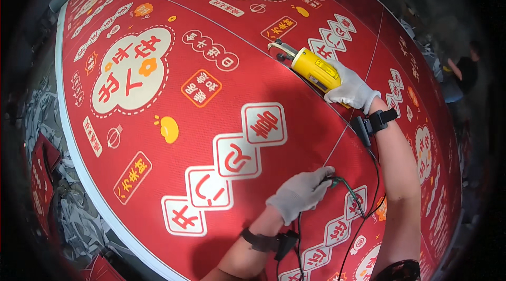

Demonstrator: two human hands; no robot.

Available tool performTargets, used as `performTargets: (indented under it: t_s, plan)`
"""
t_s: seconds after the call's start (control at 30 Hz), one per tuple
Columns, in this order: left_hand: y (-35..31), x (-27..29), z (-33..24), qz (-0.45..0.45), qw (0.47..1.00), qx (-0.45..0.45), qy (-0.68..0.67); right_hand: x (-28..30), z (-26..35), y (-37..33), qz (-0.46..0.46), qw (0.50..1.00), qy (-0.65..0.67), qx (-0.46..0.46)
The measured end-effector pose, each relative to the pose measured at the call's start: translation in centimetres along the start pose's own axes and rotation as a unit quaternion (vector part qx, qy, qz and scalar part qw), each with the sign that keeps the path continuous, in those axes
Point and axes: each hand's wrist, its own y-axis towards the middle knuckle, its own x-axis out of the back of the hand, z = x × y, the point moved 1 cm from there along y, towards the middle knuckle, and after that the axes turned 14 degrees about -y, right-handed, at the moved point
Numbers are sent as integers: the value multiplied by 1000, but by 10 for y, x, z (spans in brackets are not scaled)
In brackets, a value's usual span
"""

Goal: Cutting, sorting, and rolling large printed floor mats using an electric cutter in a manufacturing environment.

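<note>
My right hand [352, 89], in a white glove, is wrapped round a yellow handheld electric cutter [316, 69]. The cutter's metal front end rests on the red printed mat sheet [226, 89], along a thin pale line between printed panels. Lower down, my left hand [301, 194], also gloved in white, is closed with its fingertips pinching a green cord [342, 181]. That hand lies low over the sheet, next to another pale dividing line.
Black cords [377, 181] trail down past my right forearm. The sheet's white-edged border [87, 168] curves down the left side. Beyond it lie heaps of pale offcut strips [76, 218] and red scraps [45, 157]. At the far right a person in dark clothing [466, 67] is partly visible.
</note>
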Motion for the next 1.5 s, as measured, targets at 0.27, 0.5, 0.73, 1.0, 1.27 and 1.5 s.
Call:
performTargets:
  t_s: [0.27,0.5,0.73,1.0,1.27,1.5]
  plan:
    - [16,-13,48,-182,947,-263,4,-5,51,61,20,998,-56,-34]
    - [-19,117,-18,-25,976,-147,161,1,70,95,16,995,-88,-47]
    - [-89,391,-124,-161,984,-55,58,-5,117,148,53,989,-88,-102]
    - [-76,425,-118,-62,994,-87,38,-16,138,203,27,999,-29,-24]
    - [-73,437,-139,-33,998,-33,33,-18,193,264,20,997,-65,-38]
    - [-69,450,-138,-11,992,-1,-126,-26,219,320,15,998,-59,-36]
